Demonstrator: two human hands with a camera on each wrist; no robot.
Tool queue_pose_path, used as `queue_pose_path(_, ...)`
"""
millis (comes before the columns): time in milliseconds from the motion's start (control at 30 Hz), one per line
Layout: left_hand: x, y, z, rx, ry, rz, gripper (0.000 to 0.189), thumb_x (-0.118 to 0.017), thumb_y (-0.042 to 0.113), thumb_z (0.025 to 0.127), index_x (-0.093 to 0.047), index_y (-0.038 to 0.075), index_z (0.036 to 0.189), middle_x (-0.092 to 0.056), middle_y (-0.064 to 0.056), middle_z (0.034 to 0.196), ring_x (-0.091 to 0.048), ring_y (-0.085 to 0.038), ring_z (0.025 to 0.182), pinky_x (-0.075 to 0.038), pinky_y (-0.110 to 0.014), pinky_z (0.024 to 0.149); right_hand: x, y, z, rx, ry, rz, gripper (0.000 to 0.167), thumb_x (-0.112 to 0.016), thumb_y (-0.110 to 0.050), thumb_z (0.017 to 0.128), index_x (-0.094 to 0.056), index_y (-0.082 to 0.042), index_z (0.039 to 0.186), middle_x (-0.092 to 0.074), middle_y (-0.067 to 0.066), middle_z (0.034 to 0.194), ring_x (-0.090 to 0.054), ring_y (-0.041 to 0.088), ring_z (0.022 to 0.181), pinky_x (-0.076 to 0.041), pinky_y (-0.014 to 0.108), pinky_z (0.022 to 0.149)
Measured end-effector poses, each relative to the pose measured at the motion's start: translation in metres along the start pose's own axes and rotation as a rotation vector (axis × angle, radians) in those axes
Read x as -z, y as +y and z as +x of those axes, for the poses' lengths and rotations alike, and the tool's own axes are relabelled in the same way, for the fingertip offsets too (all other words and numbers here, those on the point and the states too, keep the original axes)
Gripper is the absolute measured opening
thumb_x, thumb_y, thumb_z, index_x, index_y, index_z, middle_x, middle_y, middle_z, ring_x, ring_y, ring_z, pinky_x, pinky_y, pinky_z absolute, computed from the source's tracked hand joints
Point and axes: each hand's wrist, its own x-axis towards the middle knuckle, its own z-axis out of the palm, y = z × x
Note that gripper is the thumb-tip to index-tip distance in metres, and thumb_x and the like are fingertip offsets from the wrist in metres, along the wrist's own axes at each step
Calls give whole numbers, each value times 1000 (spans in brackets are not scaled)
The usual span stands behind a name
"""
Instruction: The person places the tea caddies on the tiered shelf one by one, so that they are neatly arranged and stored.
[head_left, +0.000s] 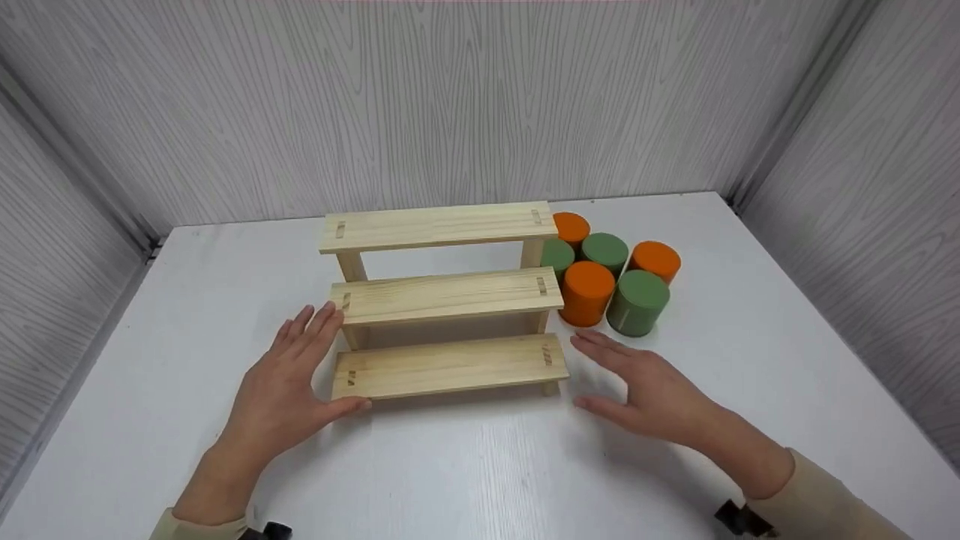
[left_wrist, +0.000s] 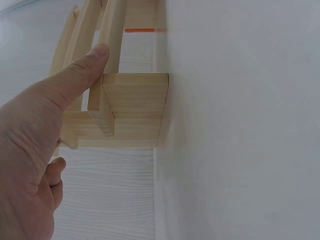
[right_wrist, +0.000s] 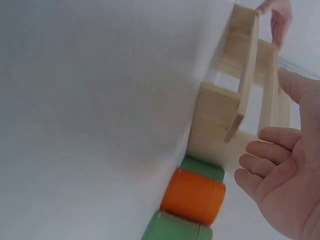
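Note:
A three-step wooden shelf (head_left: 450,296) of pale wood stands upright on the white table. At its left end is my left hand (head_left: 281,394), fingers fairly straight beside the middle step and thumb spread to the lowest step's front corner. In the left wrist view the thumb (left_wrist: 82,75) lies against the lowest board's edge. My right hand (head_left: 652,386) hovers just off the shelf's right end, thumb and fingers apart and nothing between them. In the right wrist view its palm (right_wrist: 290,180) faces the shelf, fingers slightly bent.
Orange and green cylindrical canisters cluster right of the shelf, among them an orange canister (head_left: 587,294) and a green canister (head_left: 637,304) at the front. The shelf partly hides some of them. Grey wood-grain panels (head_left: 450,105) enclose the table (head_left: 480,465) at the back and sides.

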Motion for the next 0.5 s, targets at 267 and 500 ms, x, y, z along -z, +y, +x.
queue_pose_path(267,-2,-1,-2,-6,18,-4,126,-101,48,64,-37,5,165,-39,-11,169,-36,-38,155,-15,-33,134,35,36,1,-64,355,-18,64,-86,-22,92,-61,-8,150,-66,10,146,-65,33,131,-56,51,109)
queue_pose_path(500,2,1,0,-22,21,4,124,-102,46,63,-41,3,162,-43,-14,165,-38,-36,153,-21,-37,133,47,74,3,-179,545,75,63,-88,-19,90,-64,-5,146,-70,14,139,-68,32,123,-45,5,97)
